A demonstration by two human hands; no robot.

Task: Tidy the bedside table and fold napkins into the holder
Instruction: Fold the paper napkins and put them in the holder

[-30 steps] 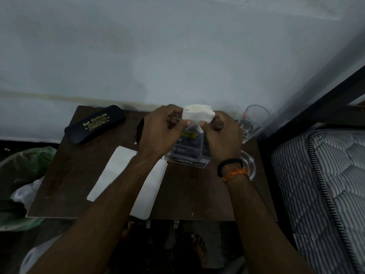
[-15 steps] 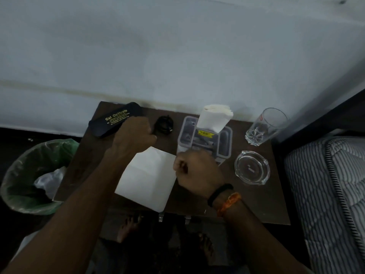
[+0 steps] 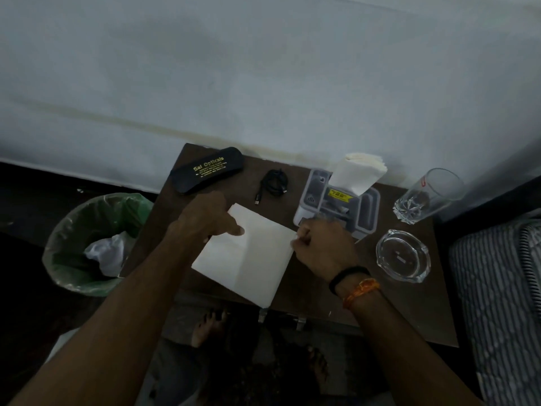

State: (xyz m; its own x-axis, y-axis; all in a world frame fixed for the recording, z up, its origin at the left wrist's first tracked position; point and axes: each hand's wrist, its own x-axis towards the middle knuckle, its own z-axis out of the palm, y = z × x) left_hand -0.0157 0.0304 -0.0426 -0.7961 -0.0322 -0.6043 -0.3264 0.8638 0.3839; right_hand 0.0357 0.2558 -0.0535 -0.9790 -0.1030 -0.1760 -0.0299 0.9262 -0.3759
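Note:
A flat white napkin [image 3: 248,259] lies on the dark brown bedside table [image 3: 380,312]. My left hand [image 3: 209,218] rests on the napkin's left upper edge with its thumb pressing the sheet. My right hand [image 3: 322,247] pinches the napkin's right corner between thumb and fingers. Behind my right hand stands the clear plastic holder [image 3: 367,209], with several folded napkins [image 3: 358,174] sticking up out of it.
A black spectacle case [image 3: 206,169] and a coiled black cable [image 3: 273,183] lie at the table's back. A drinking glass [image 3: 427,196] and a glass ashtray [image 3: 402,254] stand at the right. A green-lined bin [image 3: 90,244] is left of the table, a mattress [image 3: 503,303] right.
Both hands let go of the folded napkins in the holder, came down and took hold of the flat napkin. The view has shifted left and back.

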